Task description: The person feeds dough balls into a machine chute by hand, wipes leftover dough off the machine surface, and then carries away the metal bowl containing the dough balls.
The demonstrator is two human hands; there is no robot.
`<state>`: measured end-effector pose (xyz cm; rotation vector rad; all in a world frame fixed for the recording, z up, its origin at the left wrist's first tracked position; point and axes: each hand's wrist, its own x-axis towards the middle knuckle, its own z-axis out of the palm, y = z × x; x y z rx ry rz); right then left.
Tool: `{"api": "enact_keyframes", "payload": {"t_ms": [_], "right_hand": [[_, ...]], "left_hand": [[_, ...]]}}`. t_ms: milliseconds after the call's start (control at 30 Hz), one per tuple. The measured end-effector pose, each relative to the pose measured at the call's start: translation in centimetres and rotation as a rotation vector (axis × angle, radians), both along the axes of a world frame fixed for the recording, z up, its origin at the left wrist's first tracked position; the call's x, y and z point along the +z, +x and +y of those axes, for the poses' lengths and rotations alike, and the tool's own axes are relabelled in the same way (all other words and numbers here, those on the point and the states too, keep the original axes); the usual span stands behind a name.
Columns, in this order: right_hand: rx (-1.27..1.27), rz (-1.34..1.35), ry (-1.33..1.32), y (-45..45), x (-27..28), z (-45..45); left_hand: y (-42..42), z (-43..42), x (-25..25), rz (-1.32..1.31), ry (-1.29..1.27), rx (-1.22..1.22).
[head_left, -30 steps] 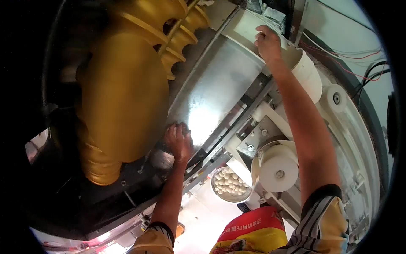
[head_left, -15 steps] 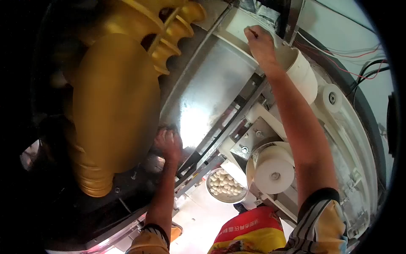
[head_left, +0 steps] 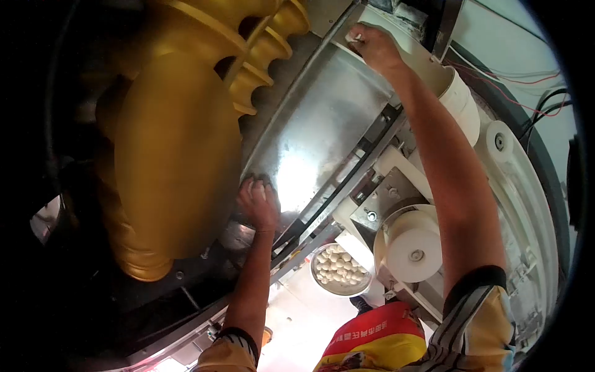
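My right hand (head_left: 374,46) is closed in a pinch round a small whitish piece (head_left: 354,38), over the edge of the white trough (head_left: 396,31) at the top. My left hand (head_left: 258,201) rests at the lower left end of the shiny metal plate (head_left: 322,99), its fingers bent near the plate's edge; whether anything lies under them is hidden. Left of that hand is a large gold-coloured screw roller (head_left: 180,155), with a second ridged gold roller (head_left: 266,56) above it.
A round pan (head_left: 341,270) of whitish balls stands below the machine. Right of it are a white wheel (head_left: 414,254), a smaller roller (head_left: 499,141) and a white cylinder (head_left: 462,102). Black and red cables hang at the right.
My right hand has moved left along the trough to its edge, and a whitish piece now shows in its fingers. My left hand stays by the lower end of the plate.
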<state>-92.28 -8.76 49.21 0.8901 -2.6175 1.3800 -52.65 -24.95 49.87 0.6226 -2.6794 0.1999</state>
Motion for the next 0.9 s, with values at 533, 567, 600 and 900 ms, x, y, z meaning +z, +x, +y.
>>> {"api": "enact_keyframes", "payload": {"t_ms": [533, 567, 600, 900], "right_hand": [[-0.119, -0.159, -0.247, 0.8, -1.1, 1.4], [-0.143, -0.156, -0.268, 0.9, -1.0, 1.4], [-0.165, -0.152, -0.289, 1.1, -0.6, 1.4], [-0.004, 0.087, -0.028, 1.0, 0.6, 0.4]], "left_hand": [[-0.1, 0.1, -0.2, -0.03, 0.046, 0.018], [-0.1, 0.1, -0.2, -0.02, 0.035, 0.008], [-0.2, 0.2, -0.2, -0.009, 0.025, -0.001], [-0.1, -0.3, -0.5, -0.006, -0.077, 0.008]]}}
